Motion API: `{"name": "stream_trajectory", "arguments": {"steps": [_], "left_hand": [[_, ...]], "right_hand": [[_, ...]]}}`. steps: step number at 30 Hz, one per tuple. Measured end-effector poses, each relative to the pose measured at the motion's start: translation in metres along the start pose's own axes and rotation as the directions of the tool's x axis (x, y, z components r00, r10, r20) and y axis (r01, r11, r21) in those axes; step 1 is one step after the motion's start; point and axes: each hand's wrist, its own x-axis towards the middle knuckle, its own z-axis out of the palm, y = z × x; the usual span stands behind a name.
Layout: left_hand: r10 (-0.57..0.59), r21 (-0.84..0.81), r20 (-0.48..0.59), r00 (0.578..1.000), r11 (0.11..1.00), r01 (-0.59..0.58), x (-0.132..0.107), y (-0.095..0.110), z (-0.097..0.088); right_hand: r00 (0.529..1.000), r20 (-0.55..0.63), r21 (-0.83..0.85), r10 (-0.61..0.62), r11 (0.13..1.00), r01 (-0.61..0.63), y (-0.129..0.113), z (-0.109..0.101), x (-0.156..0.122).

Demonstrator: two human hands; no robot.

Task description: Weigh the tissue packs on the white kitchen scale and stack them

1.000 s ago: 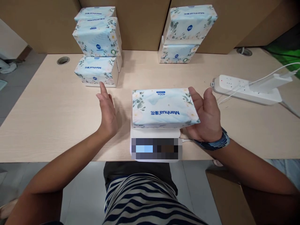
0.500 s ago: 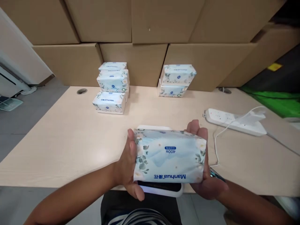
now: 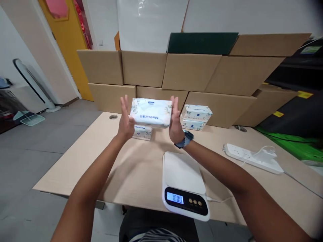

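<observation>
A pale blue floral tissue pack (image 3: 151, 112) is held level between my two palms, raised at the back left of the table. My left hand (image 3: 126, 121) presses its left end and my right hand (image 3: 176, 120) its right end, fingers pointing up. Partly hidden behind it, another tissue pack (image 3: 142, 133) rests on the table. Two stacked packs (image 3: 196, 113) stand to the right of my right hand. Nearer me lies a white digital scale (image 3: 185, 171) with nothing on its plate and a lit display (image 3: 175, 198) reading about 100.0.
Stacked cardboard boxes (image 3: 148, 69) wall off the table's back edge. A white power strip (image 3: 252, 158) with a plugged-in cable lies on the right of the wooden table (image 3: 75, 164). Black items and a green surface (image 3: 287, 141) are beyond it.
Both hands have carried the tissue pack from over the scale away from me and to the left, towards the left stack. The scale is uncovered. My view has tilted up.
</observation>
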Motion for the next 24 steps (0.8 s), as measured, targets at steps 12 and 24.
{"name": "stream_trajectory", "arguments": {"steps": [12, 24], "left_hand": [[-0.392, -0.152, 0.014, 0.920, 0.908, 0.390, -0.047, -0.049, -0.018], [-0.400, -0.164, 0.025, 0.916, 0.902, 0.398, -0.050, -0.058, -0.018]], "right_hand": [[0.952, 0.225, -0.296, 0.209, 0.945, -0.138, 0.062, 0.045, -0.001], [0.918, 0.341, -0.437, 0.204, 0.899, -0.038, 0.058, 0.020, -0.012]]}}
